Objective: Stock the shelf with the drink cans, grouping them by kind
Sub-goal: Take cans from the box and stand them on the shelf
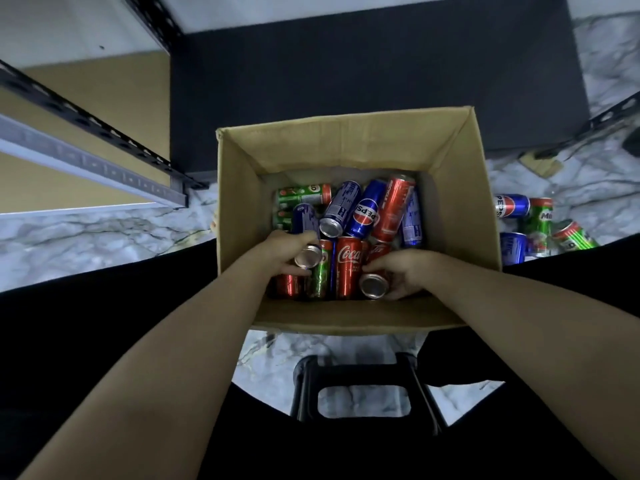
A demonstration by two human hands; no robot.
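Observation:
An open cardboard box (pixel 460 202) on the floor holds several loose drink cans: red Coca-Cola (pixel 348 268), blue Pepsi (pixel 367 209) and green ones (pixel 301 195). Both my hands are inside the box near its front wall. My left hand (pixel 287 249) grips a blue can (pixel 306 221) whose silver end points toward me. My right hand (pixel 403 273) curls round a red can (pixel 374 285), silver end also facing me. The metal shelf (pixel 90 123) with tan boards stands at the left.
More Pepsi and green cans (pixel 540 223) lie on the marble floor right of the box. A dark mat (pixel 363 74) lies behind the box. A black stool (pixel 363 382) sits between my knees. A shelf leg (pixel 609 116) shows at right.

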